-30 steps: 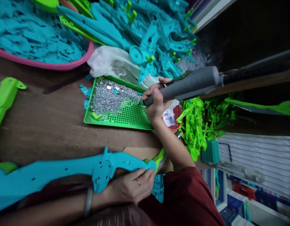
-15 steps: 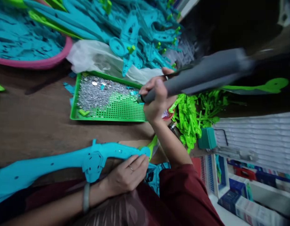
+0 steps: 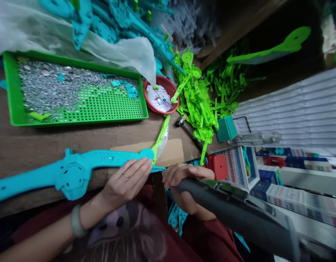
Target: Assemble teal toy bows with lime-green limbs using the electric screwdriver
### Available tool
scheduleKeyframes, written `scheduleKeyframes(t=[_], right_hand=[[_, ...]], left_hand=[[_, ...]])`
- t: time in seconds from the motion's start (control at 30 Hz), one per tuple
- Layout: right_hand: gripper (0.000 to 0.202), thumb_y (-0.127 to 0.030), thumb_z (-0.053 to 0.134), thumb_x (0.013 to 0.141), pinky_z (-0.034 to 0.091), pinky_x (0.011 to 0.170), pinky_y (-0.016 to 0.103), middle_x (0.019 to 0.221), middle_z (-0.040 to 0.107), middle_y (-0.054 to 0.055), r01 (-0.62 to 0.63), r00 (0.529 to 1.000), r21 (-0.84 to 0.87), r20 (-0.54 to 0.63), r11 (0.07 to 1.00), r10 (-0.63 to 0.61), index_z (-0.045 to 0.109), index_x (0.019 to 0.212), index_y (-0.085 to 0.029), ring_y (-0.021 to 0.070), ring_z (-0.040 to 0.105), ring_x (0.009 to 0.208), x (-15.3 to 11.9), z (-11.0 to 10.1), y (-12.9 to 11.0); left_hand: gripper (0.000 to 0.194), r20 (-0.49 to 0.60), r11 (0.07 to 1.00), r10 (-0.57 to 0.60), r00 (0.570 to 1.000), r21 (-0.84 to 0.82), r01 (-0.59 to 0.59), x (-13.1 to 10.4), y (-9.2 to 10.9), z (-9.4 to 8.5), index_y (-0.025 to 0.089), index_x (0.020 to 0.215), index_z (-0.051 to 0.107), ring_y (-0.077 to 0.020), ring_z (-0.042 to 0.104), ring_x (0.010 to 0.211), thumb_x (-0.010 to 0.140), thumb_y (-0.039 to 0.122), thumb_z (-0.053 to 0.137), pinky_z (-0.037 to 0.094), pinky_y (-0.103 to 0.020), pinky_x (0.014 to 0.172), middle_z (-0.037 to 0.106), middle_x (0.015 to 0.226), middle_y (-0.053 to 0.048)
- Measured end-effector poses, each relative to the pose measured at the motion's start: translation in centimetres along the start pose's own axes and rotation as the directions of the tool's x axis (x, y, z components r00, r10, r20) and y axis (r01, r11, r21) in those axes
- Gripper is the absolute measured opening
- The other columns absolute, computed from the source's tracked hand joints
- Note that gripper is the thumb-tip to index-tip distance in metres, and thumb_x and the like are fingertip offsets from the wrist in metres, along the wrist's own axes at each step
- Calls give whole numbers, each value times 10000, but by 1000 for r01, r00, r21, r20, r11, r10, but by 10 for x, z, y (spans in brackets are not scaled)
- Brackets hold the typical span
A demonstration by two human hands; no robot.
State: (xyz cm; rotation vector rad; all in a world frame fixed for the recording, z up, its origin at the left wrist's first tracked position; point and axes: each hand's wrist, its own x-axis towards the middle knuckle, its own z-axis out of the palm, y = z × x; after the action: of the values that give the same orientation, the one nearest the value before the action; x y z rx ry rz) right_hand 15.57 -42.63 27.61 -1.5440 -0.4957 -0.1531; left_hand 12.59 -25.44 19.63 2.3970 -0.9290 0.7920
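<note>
A long blue plastic part, shaped like a toy gun stock, stretches along the near edge of the table. My left hand holds its right end, fingers together on top and thumb hidden. A green curved piece with a clear film-like side sticks out from that end. My right hand is wrapped round a dark grey electric screwdriver, just right of the part's end. The screwdriver's tip is hidden by my right fingers, so contact with the part cannot be made out.
A green perforated tray of small screws lies behind the part. Beside it is a red basket with white pieces. A hammer, heaped green parts and a red box are on the right. Blue parts pile up behind.
My right hand has brought the screwdriver from over the tray down and towards me, beside the part's right end. The view has shifted right; my left hand stays on the part.
</note>
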Motion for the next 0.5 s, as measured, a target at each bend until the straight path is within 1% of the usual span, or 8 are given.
scheduleKeyframes(t=[0.07,0.1,0.2,0.33,0.43,0.5], right_hand=[[450,-348,631,889,511,457,254,673,519,-55,158,985,66,-75,985,-153,490,1315,-307,115,538,465,-1,6,11],[451,-316,634,884,513,448,254,676,532,-50,202,976,79,-93,976,-195,506,1314,-278,115,542,463,-2,8,15],[437,-316,618,888,519,444,254,682,546,-52,226,971,57,-98,972,-220,511,1308,-260,113,551,465,-5,10,21],[442,-326,622,886,523,448,263,675,553,-55,204,976,21,-83,979,-201,508,1309,-265,120,571,470,-9,7,21],[412,-335,615,889,505,418,244,643,534,-67,221,974,38,-62,974,-219,523,1288,-286,110,546,428,-8,6,23],[404,-337,632,884,504,414,243,633,531,-67,205,977,64,-64,977,-201,543,1275,-292,110,539,415,-6,6,26]], left_hand=[[304,-7,1000,-2,1000,-6,2,0,1,1,20,1219,672,-299,664,1209,979,68,491,521,-439,1043,714,1260,-178],[304,-13,1000,-10,1000,-9,10,-1,2,2,20,1223,668,-300,659,1217,977,65,496,526,-440,1036,712,1265,-176],[318,-27,999,-36,999,-18,36,-6,4,6,35,1254,653,-298,630,1262,977,64,498,526,-441,1042,694,1302,-167],[330,-20,999,-49,999,-18,49,-10,5,7,50,1275,646,-289,601,1303,984,75,494,504,-436,1086,674,1338,-163],[331,-17,999,-44,999,-13,44,-10,5,7,38,1279,642,-297,588,1320,982,78,500,483,-447,1118,661,1354,-174],[332,-13,999,-49,999,-13,49,-10,6,7,38,1280,640,-297,579,1330,978,80,510,468,-451,1140,656,1360,-176]])
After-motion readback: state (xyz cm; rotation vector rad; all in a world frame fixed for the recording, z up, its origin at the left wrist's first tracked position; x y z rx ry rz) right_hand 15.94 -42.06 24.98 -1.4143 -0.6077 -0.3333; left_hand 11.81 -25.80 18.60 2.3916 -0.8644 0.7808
